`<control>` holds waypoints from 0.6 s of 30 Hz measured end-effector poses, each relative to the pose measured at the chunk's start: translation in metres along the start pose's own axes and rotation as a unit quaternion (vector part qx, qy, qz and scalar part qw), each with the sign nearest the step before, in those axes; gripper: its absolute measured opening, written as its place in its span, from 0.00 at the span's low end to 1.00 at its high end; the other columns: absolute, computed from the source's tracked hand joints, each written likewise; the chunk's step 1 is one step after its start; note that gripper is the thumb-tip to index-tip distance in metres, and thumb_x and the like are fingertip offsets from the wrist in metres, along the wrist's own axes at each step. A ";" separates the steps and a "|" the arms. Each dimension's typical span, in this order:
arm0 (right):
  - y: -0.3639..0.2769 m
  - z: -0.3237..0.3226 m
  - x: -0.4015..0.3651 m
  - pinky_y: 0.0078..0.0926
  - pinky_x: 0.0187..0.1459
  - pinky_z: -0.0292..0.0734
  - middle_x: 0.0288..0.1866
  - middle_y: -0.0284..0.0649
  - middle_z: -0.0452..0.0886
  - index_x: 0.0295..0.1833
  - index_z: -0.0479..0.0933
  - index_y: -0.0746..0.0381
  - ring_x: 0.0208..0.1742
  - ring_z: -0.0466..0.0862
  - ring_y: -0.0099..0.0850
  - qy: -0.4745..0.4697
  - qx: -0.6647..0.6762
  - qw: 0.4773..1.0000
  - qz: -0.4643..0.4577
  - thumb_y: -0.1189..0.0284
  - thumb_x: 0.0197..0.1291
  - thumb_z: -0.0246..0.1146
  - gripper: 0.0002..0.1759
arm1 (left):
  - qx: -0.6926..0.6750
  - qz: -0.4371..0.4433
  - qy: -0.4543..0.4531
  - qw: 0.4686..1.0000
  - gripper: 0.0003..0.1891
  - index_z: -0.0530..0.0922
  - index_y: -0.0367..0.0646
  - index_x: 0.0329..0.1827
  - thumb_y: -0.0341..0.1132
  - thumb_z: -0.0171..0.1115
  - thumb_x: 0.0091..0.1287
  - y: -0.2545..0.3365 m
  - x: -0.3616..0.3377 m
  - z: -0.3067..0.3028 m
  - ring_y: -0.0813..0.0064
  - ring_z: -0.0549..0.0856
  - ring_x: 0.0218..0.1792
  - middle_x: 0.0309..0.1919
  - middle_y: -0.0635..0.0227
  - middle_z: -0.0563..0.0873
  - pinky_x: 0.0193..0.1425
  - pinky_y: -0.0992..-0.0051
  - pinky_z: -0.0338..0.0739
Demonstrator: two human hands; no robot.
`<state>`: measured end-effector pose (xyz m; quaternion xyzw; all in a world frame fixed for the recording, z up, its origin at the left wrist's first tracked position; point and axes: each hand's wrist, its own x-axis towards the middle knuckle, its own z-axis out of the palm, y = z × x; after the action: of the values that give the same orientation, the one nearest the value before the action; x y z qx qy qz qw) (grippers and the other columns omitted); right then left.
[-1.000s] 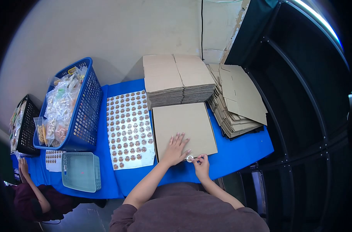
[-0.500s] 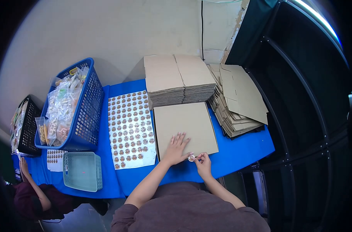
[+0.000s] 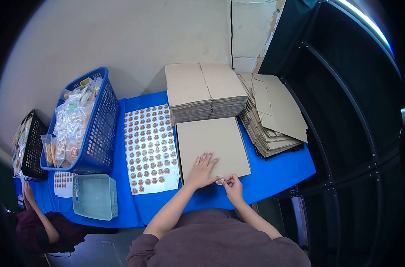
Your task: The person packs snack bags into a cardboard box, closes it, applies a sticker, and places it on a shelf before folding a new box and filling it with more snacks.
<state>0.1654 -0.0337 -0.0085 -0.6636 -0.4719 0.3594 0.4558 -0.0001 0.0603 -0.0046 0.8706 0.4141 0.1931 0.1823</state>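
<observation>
One round sticker [image 3: 220, 181], pinched in the right hand [image 3: 233, 188], sits at the near edge of a cardboard box [image 3: 213, 151].
The left hand [image 3: 202, 171] lies open on the box top, fingers spread, holding nothing, its thumb beside the sticker; the right hand's fingertips are closed on the sticker. Blue-covered bench [image 3: 273, 180] shows right of the box and in a narrow strip before it. A tall cardboard stack [image 3: 204, 86] crowds the far edge, a slanting cardboard pile [image 3: 280, 107] blocks the far right, and a sticker sheet [image 3: 151, 149] runs just left. Farther left stand a blue basket [image 3: 96, 129] of bagged items, a pale green tray [image 3: 95, 196] and a black basket [image 3: 35, 153], near a co-worker's hand [image 3: 28, 191].
</observation>
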 end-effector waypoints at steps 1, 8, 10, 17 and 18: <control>-0.001 -0.001 0.000 0.19 0.23 0.62 0.25 0.33 0.76 0.37 0.70 0.64 0.20 0.64 0.16 0.000 -0.019 1.000 -0.007 0.75 0.56 0.70 0.13 | 0.000 0.000 0.000 1.000 0.44 0.63 0.50 0.74 0.65 0.62 0.58 0.000 0.000 -0.001 0.51 0.50 0.78 0.76 0.54 0.55 0.79 0.49 0.41; -0.014 -0.006 0.000 0.33 0.27 0.72 0.25 0.40 0.80 0.36 0.73 0.61 0.23 0.80 0.35 0.007 -0.181 0.982 -0.057 0.67 0.54 0.72 0.15 | 0.007 -0.005 -0.005 1.000 0.43 0.62 0.52 0.75 0.64 0.59 0.61 0.002 -0.001 -0.001 0.52 0.50 0.78 0.77 0.55 0.55 0.79 0.50 0.41; -0.029 -0.015 0.002 0.34 0.29 0.74 0.24 0.40 0.80 0.35 0.72 0.61 0.26 0.82 0.38 -0.025 -0.246 0.969 0.000 0.66 0.52 0.73 0.16 | 0.011 -0.007 -0.011 1.000 0.42 0.61 0.52 0.75 0.65 0.57 0.61 0.001 -0.001 0.001 0.52 0.50 0.78 0.77 0.55 0.54 0.79 0.50 0.41; -0.020 -0.032 0.017 0.27 0.26 0.71 0.20 0.38 0.77 0.30 0.70 0.64 0.21 0.77 0.26 0.054 -0.203 0.977 -0.039 0.70 0.55 0.72 0.16 | 0.054 -0.022 -0.022 0.998 0.54 0.56 0.51 0.78 0.76 0.55 0.53 0.013 -0.006 -0.005 0.52 0.48 0.78 0.78 0.54 0.51 0.77 0.43 0.37; -0.019 -0.033 0.020 0.26 0.24 0.71 0.20 0.38 0.76 0.30 0.69 0.64 0.20 0.76 0.24 0.060 -0.196 0.978 -0.037 0.70 0.57 0.71 0.16 | 0.065 -0.022 -0.022 0.997 0.56 0.55 0.51 0.78 0.77 0.55 0.51 0.014 -0.006 -0.005 0.52 0.48 0.78 0.78 0.53 0.50 0.76 0.41 0.36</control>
<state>0.1953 -0.0205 0.0196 -0.7421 -0.5294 0.2027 0.3577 0.0029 0.0482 0.0051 0.8753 0.4409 0.1427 0.1384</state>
